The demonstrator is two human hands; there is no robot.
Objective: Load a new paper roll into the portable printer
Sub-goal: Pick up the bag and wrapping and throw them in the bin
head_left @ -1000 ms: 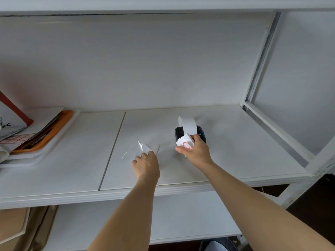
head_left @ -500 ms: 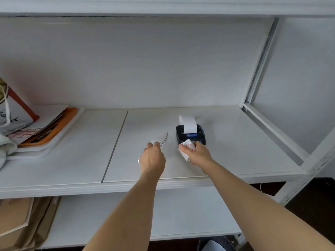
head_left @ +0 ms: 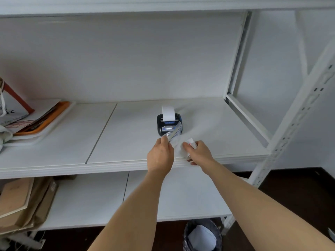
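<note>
Left hand point(head_left: 160, 155) pinches a clear plastic wrapper point(head_left: 174, 134), lifted and tilted. Right hand point(head_left: 199, 153) closed around a white paper scrap with a red mark point(head_left: 190, 142). Both hover over the shelf's point(head_left: 72, 142) front edge. Black portable printer point(head_left: 168, 125) sits mid-shelf just behind them, white paper strip point(head_left: 168, 113) rising from its top.

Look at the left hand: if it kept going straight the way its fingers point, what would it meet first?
Probably the portable printer; the left hand points at it over the clear wrapper it holds, though depth is uncertain.
</note>
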